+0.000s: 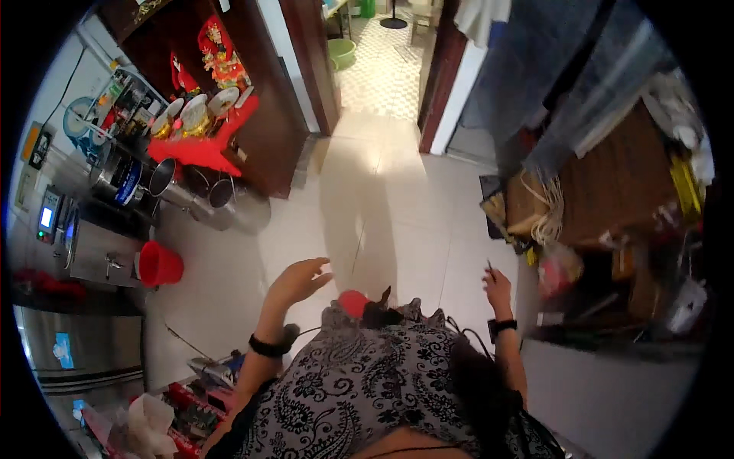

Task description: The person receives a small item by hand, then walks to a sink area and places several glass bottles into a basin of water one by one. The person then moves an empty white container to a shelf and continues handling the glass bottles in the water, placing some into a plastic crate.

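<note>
My left hand (300, 281) is held out over the pale tiled floor (428, 229), fingers loosely curved and apart. Something small and whitish shows by its fingertips, too blurred to name. A dark band circles that wrist. On the other side, my right hand (498, 291) is closed around a thin dark stick-like thing (490, 265), whose tip sticks up past the fingers. That wrist wears a black watch (501, 327). Between the hands, beyond my patterned dress (344, 382), a round red thing (353, 303) shows at floor level, partly covered by the hem.
Ahead is a doorway with dark frames (433, 92). To the left stand a red bucket (160, 265), metal pots (222, 200) and a red-draped shelf (210, 145) bearing gold bowls. At the right are a large cardboard box (619, 176), coiled pale cord (547, 218) and cluttered shelving.
</note>
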The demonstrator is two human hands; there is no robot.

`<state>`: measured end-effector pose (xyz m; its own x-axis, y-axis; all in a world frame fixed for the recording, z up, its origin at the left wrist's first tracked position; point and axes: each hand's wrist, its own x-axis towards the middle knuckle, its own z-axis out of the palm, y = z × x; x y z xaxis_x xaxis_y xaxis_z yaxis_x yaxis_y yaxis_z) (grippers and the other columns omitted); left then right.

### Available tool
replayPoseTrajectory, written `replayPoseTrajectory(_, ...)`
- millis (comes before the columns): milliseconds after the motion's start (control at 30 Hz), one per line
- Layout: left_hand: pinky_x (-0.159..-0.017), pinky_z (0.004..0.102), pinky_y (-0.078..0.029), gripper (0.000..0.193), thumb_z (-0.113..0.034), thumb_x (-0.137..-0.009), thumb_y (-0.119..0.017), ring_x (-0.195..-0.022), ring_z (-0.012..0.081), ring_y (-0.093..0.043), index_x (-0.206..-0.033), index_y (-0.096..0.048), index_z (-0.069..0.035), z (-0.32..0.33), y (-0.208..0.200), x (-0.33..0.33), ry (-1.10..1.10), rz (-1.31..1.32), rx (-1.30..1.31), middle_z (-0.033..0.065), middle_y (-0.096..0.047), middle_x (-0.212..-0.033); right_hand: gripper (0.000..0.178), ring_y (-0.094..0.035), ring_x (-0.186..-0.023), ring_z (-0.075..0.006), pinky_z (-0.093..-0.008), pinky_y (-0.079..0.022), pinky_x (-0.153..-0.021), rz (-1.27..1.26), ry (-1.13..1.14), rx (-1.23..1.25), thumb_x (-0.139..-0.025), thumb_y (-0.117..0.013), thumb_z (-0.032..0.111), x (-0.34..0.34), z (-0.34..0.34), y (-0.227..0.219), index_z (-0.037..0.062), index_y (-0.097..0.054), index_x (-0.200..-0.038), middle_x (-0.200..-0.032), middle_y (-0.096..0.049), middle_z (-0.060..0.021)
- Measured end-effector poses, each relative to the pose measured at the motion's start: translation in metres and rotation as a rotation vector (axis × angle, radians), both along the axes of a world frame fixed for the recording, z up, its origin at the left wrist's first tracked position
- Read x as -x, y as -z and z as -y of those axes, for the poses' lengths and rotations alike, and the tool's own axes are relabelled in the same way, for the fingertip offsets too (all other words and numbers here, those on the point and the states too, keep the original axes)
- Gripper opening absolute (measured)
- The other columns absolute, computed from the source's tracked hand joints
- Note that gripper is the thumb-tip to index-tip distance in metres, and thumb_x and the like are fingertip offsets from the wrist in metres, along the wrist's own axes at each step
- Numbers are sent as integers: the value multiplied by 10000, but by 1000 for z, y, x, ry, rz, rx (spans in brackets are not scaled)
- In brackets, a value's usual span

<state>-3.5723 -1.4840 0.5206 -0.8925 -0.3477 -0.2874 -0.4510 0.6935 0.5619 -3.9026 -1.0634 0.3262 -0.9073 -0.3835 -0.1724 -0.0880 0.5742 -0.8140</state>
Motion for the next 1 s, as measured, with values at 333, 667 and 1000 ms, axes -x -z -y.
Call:
replayPoseTrajectory(333,-836,386,-536,411,-317,-937,-651,-916,303,-693,-1235,-660,-34,310,20,238,-273,-86,-119,199,-718,-1016,284,-695,-816,-263,-359,-549,-715,-274,-464,341,-929,-553,-12,265,519,-198,19,-654,-1192,-969,-715,-160)
replayPoseTrajectory(667,-856,376,-529,351,-251,-963,-640,-973,281,-686,-1233,-648,-28,567,-95,716,42,-615,-150,167,-713,-1108,274,-611,-638,-117,-281,-510,-614,-193,-269,263,-990,-568,116,508,711,-243,40,-656,-1238,-872,-730,-67)
replayPoseTrajectory(1000,-868,326,-542,456,-194,-945,-676,-1014,201,-676,-1361,-554,-53,803,-65,1072,-167,-711,-231,148,-653,-1199,303,-477,-541,-31,-210,-386,-496,152,-161,402,-1046,-504,214,830,961,-212,9,-647,-1219,-823,-695,-24)
